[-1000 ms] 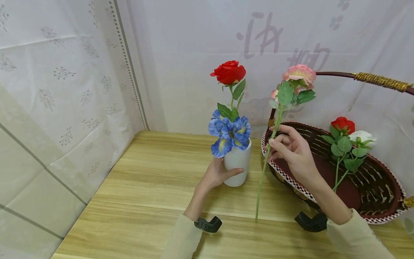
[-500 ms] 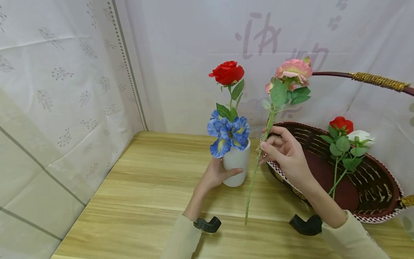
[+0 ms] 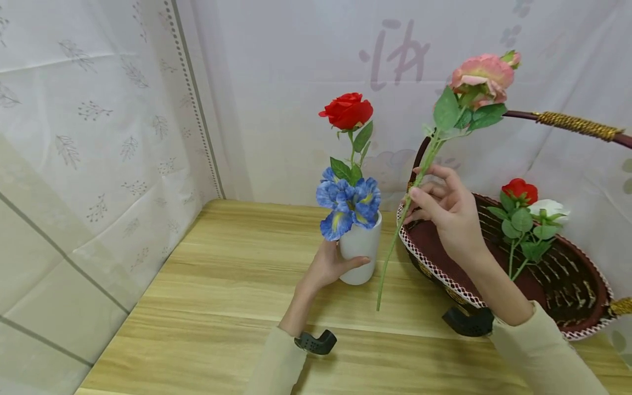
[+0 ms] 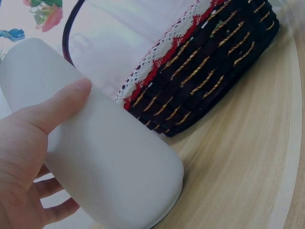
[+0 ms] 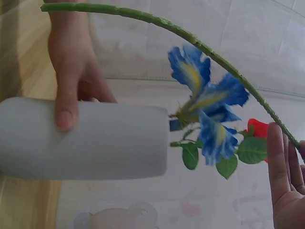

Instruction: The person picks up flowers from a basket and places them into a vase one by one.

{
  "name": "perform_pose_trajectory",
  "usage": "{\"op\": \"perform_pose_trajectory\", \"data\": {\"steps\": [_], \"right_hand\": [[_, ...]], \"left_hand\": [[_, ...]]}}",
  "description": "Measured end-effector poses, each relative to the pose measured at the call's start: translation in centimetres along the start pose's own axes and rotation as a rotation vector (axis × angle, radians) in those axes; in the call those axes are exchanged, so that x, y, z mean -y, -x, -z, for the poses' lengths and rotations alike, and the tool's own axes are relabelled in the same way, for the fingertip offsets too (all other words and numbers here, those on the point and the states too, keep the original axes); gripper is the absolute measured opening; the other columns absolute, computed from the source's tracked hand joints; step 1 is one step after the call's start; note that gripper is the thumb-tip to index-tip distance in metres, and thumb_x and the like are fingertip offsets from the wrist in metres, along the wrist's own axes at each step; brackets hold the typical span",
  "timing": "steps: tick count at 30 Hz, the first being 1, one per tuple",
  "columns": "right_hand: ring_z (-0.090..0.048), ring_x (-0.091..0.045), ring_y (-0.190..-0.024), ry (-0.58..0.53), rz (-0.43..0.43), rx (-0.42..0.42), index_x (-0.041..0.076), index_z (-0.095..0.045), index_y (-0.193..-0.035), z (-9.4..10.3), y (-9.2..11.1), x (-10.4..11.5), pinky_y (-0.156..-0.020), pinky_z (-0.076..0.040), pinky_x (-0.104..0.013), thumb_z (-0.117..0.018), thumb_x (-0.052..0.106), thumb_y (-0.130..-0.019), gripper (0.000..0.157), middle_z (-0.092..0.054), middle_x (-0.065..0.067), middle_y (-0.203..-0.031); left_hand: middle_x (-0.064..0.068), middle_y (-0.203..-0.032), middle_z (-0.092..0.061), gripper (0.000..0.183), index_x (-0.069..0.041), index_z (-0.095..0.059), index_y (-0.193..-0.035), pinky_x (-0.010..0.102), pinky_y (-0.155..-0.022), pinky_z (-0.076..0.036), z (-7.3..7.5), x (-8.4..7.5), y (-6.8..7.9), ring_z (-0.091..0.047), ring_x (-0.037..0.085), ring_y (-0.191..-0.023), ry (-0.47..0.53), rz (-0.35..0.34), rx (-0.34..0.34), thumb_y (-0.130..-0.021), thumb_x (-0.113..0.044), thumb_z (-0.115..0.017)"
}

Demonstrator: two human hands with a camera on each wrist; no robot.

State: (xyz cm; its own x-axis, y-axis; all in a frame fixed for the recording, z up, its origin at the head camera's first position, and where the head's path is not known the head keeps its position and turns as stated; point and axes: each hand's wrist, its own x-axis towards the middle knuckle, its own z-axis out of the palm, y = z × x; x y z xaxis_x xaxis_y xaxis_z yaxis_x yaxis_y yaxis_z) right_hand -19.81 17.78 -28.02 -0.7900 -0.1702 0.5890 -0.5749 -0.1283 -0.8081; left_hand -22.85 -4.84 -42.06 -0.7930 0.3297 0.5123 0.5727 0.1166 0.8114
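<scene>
My left hand [image 3: 323, 269] holds a white cylindrical vase [image 3: 360, 255] upright on the table, thumb across its front and fingers round the far side. In the vase stand a red rose [image 3: 347, 112] and a blue iris [image 3: 349, 203], the iris drooping over the rim. To the right, my right hand [image 3: 451, 214] pinches the green stem of a pink peony [image 3: 484, 77] between thumb and fingers. Its bloom leans up and right, and the bare stem end hangs low beside the vase. In the right wrist view the stem [image 5: 157, 20] bows past the vase.
A dark woven basket [image 3: 580, 258] with lace trim and a tall wrapped handle [image 3: 580, 122] stands at the right. Another red rose [image 3: 520, 189] and a white rose [image 3: 549, 209] lean inside it. Printed curtains [image 3: 276, 109] hang behind and left of the wooden table [image 3: 222, 285].
The peony first shifted slightly left with my right hand, then rose and moved right, its stem end lifting and its bloom tilting further right. My left hand and the vase have stayed put.
</scene>
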Motion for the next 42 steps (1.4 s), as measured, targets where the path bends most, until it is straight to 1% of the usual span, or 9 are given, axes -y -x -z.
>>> {"op": "perform_pose_trajectory", "data": {"steps": [6, 14, 21, 27, 29, 32, 35, 39, 42], "right_hand": [[-0.068, -0.024, -0.079, -0.048, 0.025, -0.022, 0.000, -0.050, -0.137, 0.8, -1.8, 0.9, -0.065, -0.060, -0.034, -0.055, -0.004, -0.101, 0.036, -0.067, -0.015, -0.089], [-0.066, -0.026, -0.076, -0.134, 0.065, -0.051, -0.002, -0.051, -0.134, 2.0, -4.2, 1.7, -0.066, -0.060, -0.034, -0.057, -0.003, -0.100, 0.034, -0.065, -0.017, -0.089], [-0.065, -0.028, -0.078, -0.183, 0.075, -0.069, -0.002, -0.050, -0.133, 2.7, -5.8, 1.9, -0.068, -0.060, -0.034, -0.059, -0.002, -0.099, 0.035, -0.064, -0.018, -0.089], [-0.065, -0.028, -0.077, -0.142, 0.111, -0.117, -0.002, -0.050, -0.131, 3.0, -6.9, 2.0, -0.068, -0.060, -0.034, -0.058, -0.001, -0.100, 0.032, -0.065, -0.020, -0.088], [-0.065, -0.028, -0.077, -0.132, 0.115, -0.133, -0.001, -0.050, -0.130, 3.1, -7.1, 2.1, -0.068, -0.060, -0.034, -0.058, 0.000, -0.100, 0.031, -0.066, -0.020, -0.087], [-0.066, -0.028, -0.077, -0.162, 0.108, -0.157, -0.002, -0.050, -0.128, 3.3, -7.6, 2.3, -0.068, -0.060, -0.034, -0.060, -0.001, -0.099, 0.031, -0.065, -0.019, -0.087], [-0.066, -0.028, -0.077, -0.195, 0.103, -0.182, -0.003, -0.050, -0.128, 3.6, -8.1, 2.7, -0.067, -0.060, -0.034, -0.061, -0.002, -0.097, 0.032, -0.064, -0.019, -0.086], [-0.065, -0.030, -0.075, -0.225, 0.106, -0.205, -0.003, -0.052, -0.126, 3.9, -8.8, 2.9, -0.066, -0.060, -0.034, -0.062, -0.004, -0.097, 0.031, -0.063, -0.021, -0.085], [-0.064, -0.032, -0.074, -0.256, 0.096, -0.221, -0.003, -0.054, -0.125, 4.0, -9.3, 2.9, -0.065, -0.060, -0.035, -0.064, -0.004, -0.095, 0.031, -0.064, -0.021, -0.085]], "left_hand": [[0.008, -0.149, -0.046, 0.098, -0.014, -0.029, -0.157, 0.051, -0.106, -0.043, 0.0, 0.1, 0.0, -0.048, 0.028, -0.133, -0.004, 0.006, 0.001, -0.078, -0.004, -0.088], [0.010, -0.149, -0.047, 0.097, -0.012, -0.030, -0.156, 0.051, -0.106, -0.043, 0.1, 0.0, -0.1, -0.049, 0.029, -0.132, -0.012, -0.015, 0.002, -0.079, -0.004, -0.087], [-0.005, -0.151, -0.043, 0.104, -0.032, -0.025, -0.158, 0.045, -0.106, -0.044, -0.4, 3.8, -0.3, -0.048, 0.017, -0.133, -0.038, -0.029, 0.009, -0.078, -0.017, -0.090], [-0.008, -0.152, -0.041, 0.104, -0.036, -0.023, -0.158, 0.045, -0.108, -0.042, -0.4, 3.9, -0.2, -0.045, 0.015, -0.135, -0.026, 0.028, 0.024, -0.079, -0.019, -0.089], [-0.006, -0.152, -0.042, 0.104, -0.034, -0.023, -0.158, 0.047, -0.108, -0.042, -0.5, 3.8, -0.2, -0.045, 0.017, -0.136, -0.023, 0.023, 0.022, -0.079, -0.018, -0.089], [-0.001, -0.151, -0.044, 0.102, -0.028, -0.026, -0.158, 0.049, -0.107, -0.043, -0.5, 3.5, -0.2, -0.047, 0.021, -0.134, -0.030, -0.005, 0.010, -0.079, -0.016, -0.089], [0.005, -0.150, -0.046, 0.100, -0.020, -0.029, -0.158, 0.050, -0.105, -0.044, -0.4, 2.3, -0.2, -0.049, 0.026, -0.133, -0.029, -0.029, -0.003, -0.079, -0.010, -0.089], [0.009, -0.150, -0.046, 0.098, -0.014, -0.030, -0.157, 0.050, -0.106, -0.044, -0.1, 0.6, -0.1, -0.049, 0.029, -0.133, -0.027, -0.009, -0.002, -0.079, -0.007, -0.088], [0.010, -0.150, -0.045, 0.097, -0.012, -0.029, -0.157, 0.051, -0.106, -0.043, 0.1, 0.0, 0.0, -0.048, 0.029, -0.133, -0.032, 0.013, 0.004, -0.079, -0.007, -0.087]]}}
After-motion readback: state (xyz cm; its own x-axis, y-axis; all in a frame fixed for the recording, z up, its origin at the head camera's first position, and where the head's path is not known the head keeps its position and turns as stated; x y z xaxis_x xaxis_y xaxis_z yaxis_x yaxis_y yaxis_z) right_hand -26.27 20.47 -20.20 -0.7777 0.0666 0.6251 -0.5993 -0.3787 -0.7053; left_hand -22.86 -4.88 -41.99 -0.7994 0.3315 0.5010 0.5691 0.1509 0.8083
